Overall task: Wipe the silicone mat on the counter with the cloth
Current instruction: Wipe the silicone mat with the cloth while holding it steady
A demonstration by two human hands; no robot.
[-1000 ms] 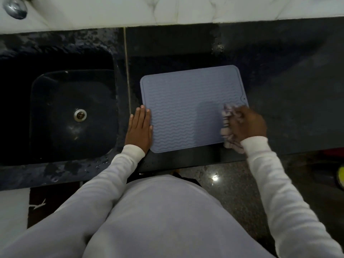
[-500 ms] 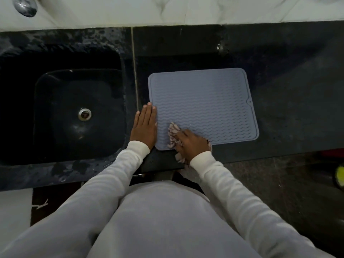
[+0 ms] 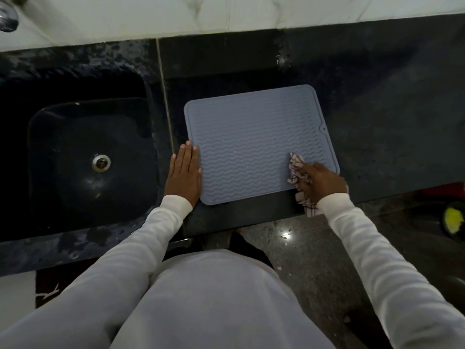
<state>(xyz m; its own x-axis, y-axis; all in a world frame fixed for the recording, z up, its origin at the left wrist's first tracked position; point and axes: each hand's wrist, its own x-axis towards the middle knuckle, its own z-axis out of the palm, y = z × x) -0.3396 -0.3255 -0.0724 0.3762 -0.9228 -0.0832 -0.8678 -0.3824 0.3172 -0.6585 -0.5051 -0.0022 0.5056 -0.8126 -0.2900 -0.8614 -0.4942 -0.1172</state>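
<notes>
**Overhead, two hands at a mat near the counter's front edge**

Overhead, a dark counter [image 3: 377,109] runs left to right, with a black sink [image 3: 83,159] sunk into its left part. Wide bare counter lies to the right of the mat and a narrower strip behind it, up to a pale wall; the front edge of the counter is just below the mat's near side.

A blue-grey silicone mat [image 3: 251,147] lies flat between the sink and the open counter, slightly turned. It is rectangular with rounded corners, a raised rim and wavy ridges across its surface.

The left hand [image 3: 183,175] lies flat, fingers straight and pressed together, on the mat's left edge near the front corner. The right hand [image 3: 319,182] has its fingers curled round a bunched cloth [image 3: 295,167], pale with dark stripes, pressed on the mat's front right corner; part of the cloth hangs past the counter's edge.
</notes>
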